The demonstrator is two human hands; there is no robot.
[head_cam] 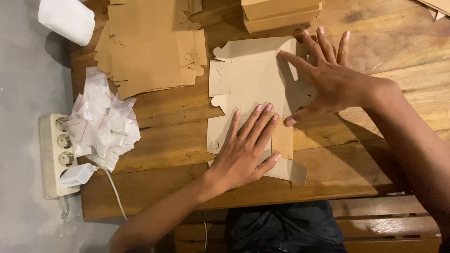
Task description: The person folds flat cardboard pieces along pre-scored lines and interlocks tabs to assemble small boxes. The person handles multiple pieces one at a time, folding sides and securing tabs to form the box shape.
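Observation:
A flat, unfolded tan cardboard box blank [251, 79] lies on the wooden table [168, 117]. My left hand [246, 150] presses flat on its near part, fingers together and pointing away from me. My right hand [323, 77] rests on the blank's far right side with fingers spread wide, palm down. Neither hand grips anything.
A stack of more flat tan blanks [150, 47] lies at the far left. A heap of small clear plastic bags [103, 122] sits at the table's left edge. Folded tan boxes [281, 14] stand at the back. A white power strip [56, 154] with a charger and a white roll [68, 18] lie off the table's left.

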